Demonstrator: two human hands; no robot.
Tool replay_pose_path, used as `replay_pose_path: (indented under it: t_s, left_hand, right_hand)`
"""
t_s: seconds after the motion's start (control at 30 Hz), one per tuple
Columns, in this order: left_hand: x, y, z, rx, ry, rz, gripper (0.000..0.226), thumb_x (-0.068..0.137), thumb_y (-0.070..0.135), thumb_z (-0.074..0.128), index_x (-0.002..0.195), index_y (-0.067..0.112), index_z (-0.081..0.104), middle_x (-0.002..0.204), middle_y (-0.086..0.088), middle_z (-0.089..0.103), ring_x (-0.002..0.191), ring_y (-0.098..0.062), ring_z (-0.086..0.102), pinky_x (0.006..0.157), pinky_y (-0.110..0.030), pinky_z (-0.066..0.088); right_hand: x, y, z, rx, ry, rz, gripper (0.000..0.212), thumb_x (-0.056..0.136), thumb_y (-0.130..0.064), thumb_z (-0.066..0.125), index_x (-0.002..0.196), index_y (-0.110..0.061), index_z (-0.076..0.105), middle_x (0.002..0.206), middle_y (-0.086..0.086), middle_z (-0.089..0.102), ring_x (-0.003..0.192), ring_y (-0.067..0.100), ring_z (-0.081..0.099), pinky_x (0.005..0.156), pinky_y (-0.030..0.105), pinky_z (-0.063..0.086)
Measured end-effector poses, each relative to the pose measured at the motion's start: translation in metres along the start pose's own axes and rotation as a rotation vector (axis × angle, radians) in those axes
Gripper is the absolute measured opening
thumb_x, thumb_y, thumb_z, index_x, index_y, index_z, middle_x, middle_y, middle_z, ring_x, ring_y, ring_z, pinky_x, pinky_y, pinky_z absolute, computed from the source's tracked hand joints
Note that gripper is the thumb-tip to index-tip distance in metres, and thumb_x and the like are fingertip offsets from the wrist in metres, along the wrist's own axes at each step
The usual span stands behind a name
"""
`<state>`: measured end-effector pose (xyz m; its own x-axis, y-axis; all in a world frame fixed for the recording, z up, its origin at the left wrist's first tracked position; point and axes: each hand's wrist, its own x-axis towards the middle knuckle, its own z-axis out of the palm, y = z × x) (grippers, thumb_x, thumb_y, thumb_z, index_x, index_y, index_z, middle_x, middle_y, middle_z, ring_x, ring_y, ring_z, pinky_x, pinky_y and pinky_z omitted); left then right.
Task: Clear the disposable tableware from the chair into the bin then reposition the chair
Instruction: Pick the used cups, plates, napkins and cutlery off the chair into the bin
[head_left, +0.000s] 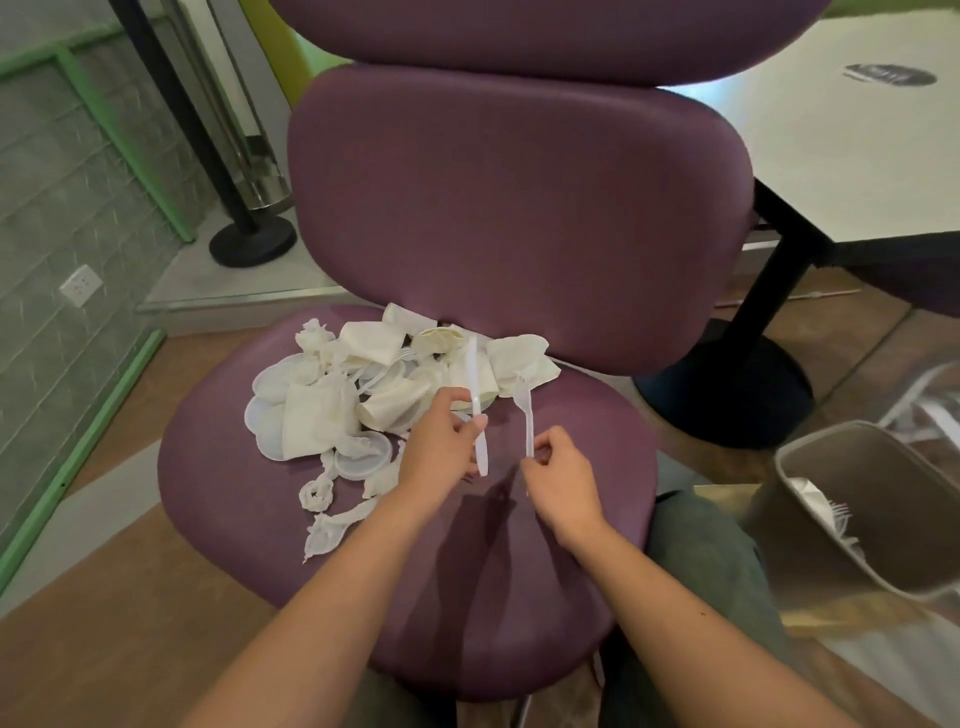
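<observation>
Wooden flooring and a grey tiled wall with green trim surround a purple padded chair (395, 545), seen from above by a person standing at its front edge.

Nearest the viewer, two bare forearms are stretched over the seat. A clear plastic knife (477, 410) is pinched upright in the left hand (441, 447), between thumb and curled fingers, near the middle of its length. A clear plastic fork (525, 415) is pinched by the end of its handle in the right hand (558, 478), tines pointing up and away. Both utensils are held just above the seat, close to each other but apart.

Just beyond the hands, on the left and rear part of the seat, the rest of the tableware (363, 395) is heaped: crumpled paper cups, flat plastic lids and twisted scraps of clear film. All of it is judged to be very light and easily crushed. The cutlery is thin, stiff and slick, and is best pinched along the handle. The cups may be gathered by squeezing their soft sides. The lids lie flat and would probably need to be lifted by an edge.

To the right, a bin (852, 499) is tilted toward the chair, with some white cutlery already inside. Further back a white desk (841, 156) and a black post base are seen.
</observation>
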<state>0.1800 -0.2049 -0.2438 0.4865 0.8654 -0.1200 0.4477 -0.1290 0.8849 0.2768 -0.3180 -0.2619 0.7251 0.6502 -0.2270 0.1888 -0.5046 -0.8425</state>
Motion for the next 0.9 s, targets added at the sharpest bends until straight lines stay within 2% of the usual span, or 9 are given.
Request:
replay_pose_path:
  t_s: [0.07, 0.13, 0.23, 0.33, 0.4, 0.47, 0.53, 0.73, 0.9]
  left_hand:
    - [-0.001, 0.014, 0.017, -0.043, -0.049, 0.015, 0.019, 0.093, 0.016, 0.061, 0.109, 0.026, 0.054, 0.08, -0.003, 0.056, 0.069, -0.022, 0.064, 0.05, -0.032, 0.057]
    - [-0.002, 0.027, 0.034, -0.057, -0.095, 0.033, 0.021, 0.093, 0.013, 0.061, 0.111, 0.023, 0.056, 0.079, -0.004, 0.055, 0.071, -0.022, 0.064, 0.05, -0.034, 0.058]
    - [-0.005, 0.052, 0.07, -0.049, -0.181, 0.053, 0.025, 0.093, 0.011, 0.06, 0.115, 0.022, 0.056, 0.077, -0.002, 0.054, 0.07, -0.017, 0.063, 0.051, -0.032, 0.059]
    - [-0.012, 0.077, 0.105, -0.054, -0.266, 0.075, 0.029, 0.091, 0.009, 0.06, 0.115, 0.023, 0.057, 0.078, 0.0, 0.055, 0.072, -0.017, 0.066, 0.057, -0.034, 0.06]
    - [-0.017, 0.089, 0.128, -0.059, -0.34, 0.083, 0.032, 0.09, 0.007, 0.059, 0.116, 0.024, 0.057, 0.078, 0.0, 0.056, 0.072, -0.015, 0.065, 0.061, -0.035, 0.061]
    - [-0.022, 0.1, 0.15, -0.046, -0.395, 0.096, 0.034, 0.089, 0.008, 0.061, 0.119, 0.024, 0.057, 0.077, 0.002, 0.057, 0.069, -0.012, 0.064, 0.065, -0.036, 0.062]
    - [-0.026, 0.109, 0.17, -0.019, -0.441, 0.125, 0.034, 0.089, 0.012, 0.063, 0.12, 0.026, 0.057, 0.078, 0.003, 0.061, 0.066, -0.014, 0.066, 0.067, -0.037, 0.061]
    - [-0.035, 0.135, 0.243, 0.159, -0.584, 0.229, 0.027, 0.086, 0.027, 0.066, 0.107, 0.043, 0.058, 0.076, 0.009, 0.068, 0.071, -0.014, 0.069, 0.071, -0.042, 0.059]
    - [-0.041, 0.15, 0.309, 0.247, -0.629, 0.256, 0.027, 0.082, 0.027, 0.07, 0.102, 0.041, 0.059, 0.081, 0.007, 0.069, 0.075, -0.013, 0.067, 0.074, -0.036, 0.057]
  right_hand:
    - [0.0, 0.004, -0.017, 0.035, 0.048, 0.011, 0.002, 0.082, -0.019, 0.05, 0.083, -0.02, 0.049, 0.071, -0.004, 0.06, 0.066, 0.025, 0.06, 0.062, 0.043, 0.054]
    - [0.001, 0.008, -0.034, 0.057, 0.097, 0.018, 0.002, 0.084, -0.02, 0.051, 0.081, -0.02, 0.051, 0.069, -0.004, 0.059, 0.065, 0.026, 0.06, 0.059, 0.043, 0.054]
    - [0.006, 0.018, -0.068, 0.09, 0.198, 0.018, 0.004, 0.085, -0.016, 0.055, 0.081, -0.018, 0.055, 0.069, -0.007, 0.059, 0.068, 0.021, 0.059, 0.057, 0.028, 0.047]
    - [0.007, 0.029, -0.102, 0.11, 0.279, 0.028, 0.009, 0.087, -0.016, 0.059, 0.094, -0.021, 0.058, 0.074, -0.005, 0.061, 0.069, 0.013, 0.057, 0.055, 0.016, 0.039]
    - [0.008, 0.041, -0.124, 0.125, 0.328, 0.056, 0.016, 0.088, -0.019, 0.062, 0.103, -0.024, 0.057, 0.077, -0.001, 0.064, 0.069, 0.012, 0.06, 0.057, 0.021, 0.044]
    - [0.008, 0.056, -0.145, 0.157, 0.372, 0.095, 0.025, 0.087, -0.016, 0.063, 0.109, -0.023, 0.055, 0.078, 0.002, 0.066, 0.072, 0.017, 0.064, 0.066, 0.031, 0.052]
    - [0.007, 0.07, -0.164, 0.183, 0.402, 0.133, 0.026, 0.086, -0.013, 0.062, 0.107, -0.024, 0.053, 0.077, 0.003, 0.064, 0.074, 0.021, 0.066, 0.069, 0.035, 0.054]
    - [0.004, 0.113, -0.221, 0.203, 0.513, 0.242, 0.014, 0.089, -0.009, 0.059, 0.101, -0.016, 0.056, 0.08, 0.001, 0.063, 0.074, 0.018, 0.06, 0.059, 0.024, 0.04]
    - [0.01, 0.153, -0.262, 0.134, 0.568, 0.357, 0.026, 0.085, -0.008, 0.062, 0.11, -0.014, 0.056, 0.093, 0.003, 0.064, 0.086, 0.022, 0.06, 0.074, 0.032, 0.046]
